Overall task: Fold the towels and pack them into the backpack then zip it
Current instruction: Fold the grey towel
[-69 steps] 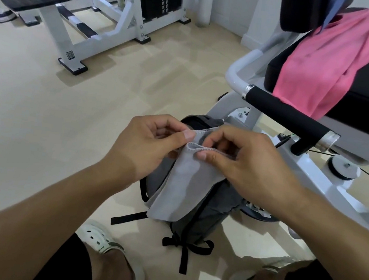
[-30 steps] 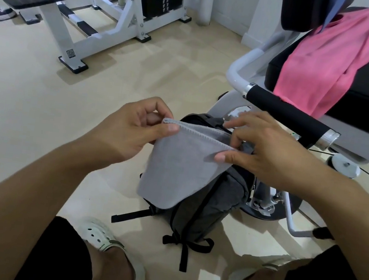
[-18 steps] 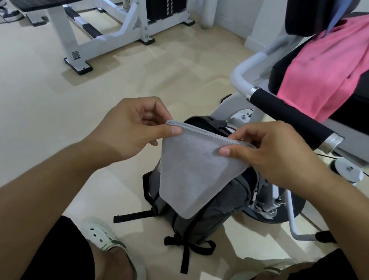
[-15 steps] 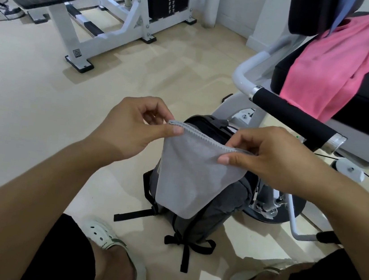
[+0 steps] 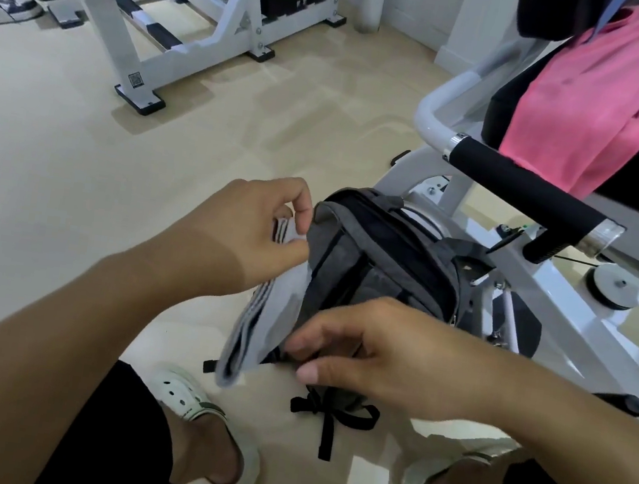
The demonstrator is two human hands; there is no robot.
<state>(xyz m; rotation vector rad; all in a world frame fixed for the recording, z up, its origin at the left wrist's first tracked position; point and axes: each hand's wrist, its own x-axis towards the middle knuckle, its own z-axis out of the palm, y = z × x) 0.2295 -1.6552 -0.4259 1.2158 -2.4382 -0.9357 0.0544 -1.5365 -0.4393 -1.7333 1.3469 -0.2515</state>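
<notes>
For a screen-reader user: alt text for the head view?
A person's left hand holds a folded grey towel beside an open dark backpack on the floor, right hand at its lower end. A pink towel drapes a gym seat.

The grey towel (image 5: 263, 330), earlier held spread by its top edge, now hangs folded into a narrow stack from the left hand (image 5: 247, 238); the right hand (image 5: 372, 352) has dropped lower, apparently pinching its bottom edge
</notes>
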